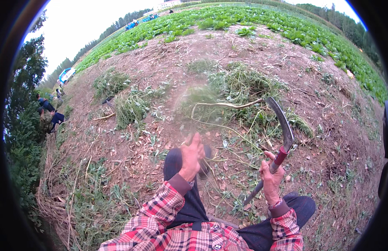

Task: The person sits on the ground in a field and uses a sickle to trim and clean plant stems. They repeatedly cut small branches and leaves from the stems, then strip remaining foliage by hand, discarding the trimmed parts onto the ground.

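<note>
My right hand (pixel 271 178) is wrapped around the handle of a sickle (pixel 279 157). Its dark curved blade (pixel 282 120) points up and away from me, and a red collar joins blade to handle. My left hand (pixel 192 153), above my bent knee, is closed around thin green plant stems (pixel 209 166), whose ends trail out below the fist. A blurred patch partly veils what lies beyond its fingers. Just past both hands, a long pale stem (pixel 228 104) bends across a heap of cut green plants (pixel 247 80).
Smaller piles of cut greenery (pixel 131 108) lie to the left on leaf-strewn soil (pixel 169 62). Rows of leafy crop (pixel 307 31) stretch beyond. At far left, people sit beside dark trees (pixel 21 150); a blue-and-white vehicle (pixel 67 75) stands behind them.
</note>
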